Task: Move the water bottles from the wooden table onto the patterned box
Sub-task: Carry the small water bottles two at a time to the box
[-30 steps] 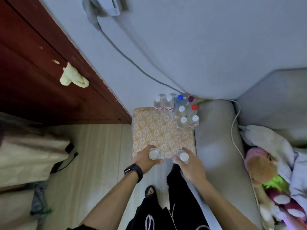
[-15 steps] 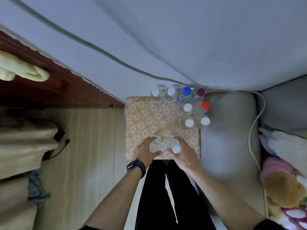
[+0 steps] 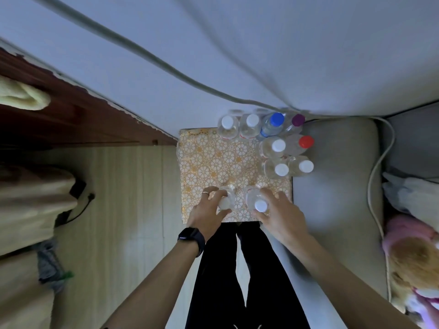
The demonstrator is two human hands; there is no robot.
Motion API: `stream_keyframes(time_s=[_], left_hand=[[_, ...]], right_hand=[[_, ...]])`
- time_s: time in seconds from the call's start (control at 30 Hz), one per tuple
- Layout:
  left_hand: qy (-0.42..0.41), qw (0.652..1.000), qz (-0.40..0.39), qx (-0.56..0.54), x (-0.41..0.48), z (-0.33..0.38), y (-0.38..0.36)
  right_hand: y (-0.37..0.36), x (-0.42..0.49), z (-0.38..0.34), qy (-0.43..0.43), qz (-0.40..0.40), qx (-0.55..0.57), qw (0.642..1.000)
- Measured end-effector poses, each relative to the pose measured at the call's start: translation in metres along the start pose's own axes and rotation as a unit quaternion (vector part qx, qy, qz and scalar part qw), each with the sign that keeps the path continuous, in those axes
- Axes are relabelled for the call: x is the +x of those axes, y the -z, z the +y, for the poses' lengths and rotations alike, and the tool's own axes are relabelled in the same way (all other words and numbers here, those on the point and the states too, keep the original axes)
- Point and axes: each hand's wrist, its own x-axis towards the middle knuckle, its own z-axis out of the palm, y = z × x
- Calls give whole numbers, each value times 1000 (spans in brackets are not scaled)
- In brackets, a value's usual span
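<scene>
Where the fingers point, far past their tips, pale wall fills the top w/ a grey cable slanting across it. Right of the right-hand fingers lies a grey cushion; left of the left-hand fingers, light wood-look floor. Directly under & ahead of both sets of fingers sits the patterned box, orange-and-white floral top. Ahead of the fingertips, along the box's far edge & far-right corner, 8 bottles stand upright in a tight cluster, touching: 5 white caps, 1 blue, 1 purple, 1 red. Left hand has fingers curled round a clear bottle, gripping it from the left; that bottle is blurred, cap not clear. Right hand has fingers wrapped round a 2nd clear bottle, white cap on the palm side. Both held bottles are just beside each other, over the box's near edge; can't tell if their bases touch the top. Behind the left fingers, at the wrist, a black watch; on 1 left finger, a thin ring
</scene>
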Motion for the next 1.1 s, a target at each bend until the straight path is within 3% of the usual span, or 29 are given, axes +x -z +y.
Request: stream_keyframes(time_s=[0.4,0.8,1.1], left_hand=[[25,996,55,-62,4,7,-3],[-15,991,129,-37,60,44,29],[-18,987,148,-52,92,58,41]], right_hand=[[-1,9,-15,46,-13,-56,997],[42,62,-39,54,85,-8,995],[58,96,-49,36,83,-9,996]])
